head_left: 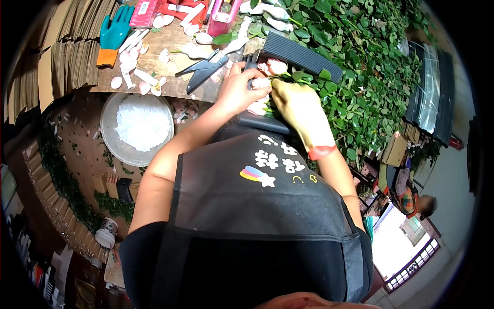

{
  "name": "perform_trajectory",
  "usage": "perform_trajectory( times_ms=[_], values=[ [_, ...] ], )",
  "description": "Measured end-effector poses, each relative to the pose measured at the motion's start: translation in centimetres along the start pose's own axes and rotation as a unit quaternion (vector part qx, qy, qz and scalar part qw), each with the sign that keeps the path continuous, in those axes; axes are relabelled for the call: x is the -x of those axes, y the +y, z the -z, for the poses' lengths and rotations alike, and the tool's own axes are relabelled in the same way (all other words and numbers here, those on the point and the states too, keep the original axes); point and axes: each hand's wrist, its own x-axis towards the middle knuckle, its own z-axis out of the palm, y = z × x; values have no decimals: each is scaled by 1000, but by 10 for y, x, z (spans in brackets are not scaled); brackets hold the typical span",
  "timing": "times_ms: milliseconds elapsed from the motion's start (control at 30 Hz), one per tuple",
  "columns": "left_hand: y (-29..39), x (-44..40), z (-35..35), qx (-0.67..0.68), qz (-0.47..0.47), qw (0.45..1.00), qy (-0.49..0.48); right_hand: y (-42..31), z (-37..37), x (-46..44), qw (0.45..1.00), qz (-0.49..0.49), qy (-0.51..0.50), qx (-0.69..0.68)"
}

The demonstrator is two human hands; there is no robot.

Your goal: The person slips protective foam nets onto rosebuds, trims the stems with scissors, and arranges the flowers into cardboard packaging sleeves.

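Observation:
Bare, with thumb and fingers closed around a pale pink rose (260, 83), my left hand (238, 88) is at the front edge of the wooden table. My right hand (301, 108) wears a yellow glove with a red cuff. Its fingers are curled at the stem side of the same rose, and the stem itself is mostly hidden. Just above is another pink rose (277, 66), beside a dark ribbed strip (303, 57). One more bloom (257, 107) shows below my fingers. Left of my left hand lies a black-bladed tool (207, 71) resembling scissors.
Leafy rose stems (360, 77) are heaped on the right. Wrapped white blooms (198, 50), loose petals and a teal glove (116, 36) lie on the table (177, 87). Cardboard stacks (69, 51) stand left. Below is a tub (105, 123) of white pieces. A person (406, 193) is far right.

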Motion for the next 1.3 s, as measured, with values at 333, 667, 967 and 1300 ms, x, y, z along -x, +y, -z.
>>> perform_trajectory(
  times_ms=[333, 667, 967, 1300],
  values=[
    [-4, 2, 3, 36, -4, 999, -12, -10, 5, 22, 985, -122, 79, -92],
    [-4, -2, 3, 39, 16, 999, -31, 8, 6, -7, 955, -162, -9, -249],
    [-6, -21, -12, -6, -29, 998, 53, 13, -10, 2, 980, -78, 59, -171],
    [4, -20, -5, -4, 9, 1000, 17, 19, -26, 1, 882, -124, 144, -432]
  ],
)
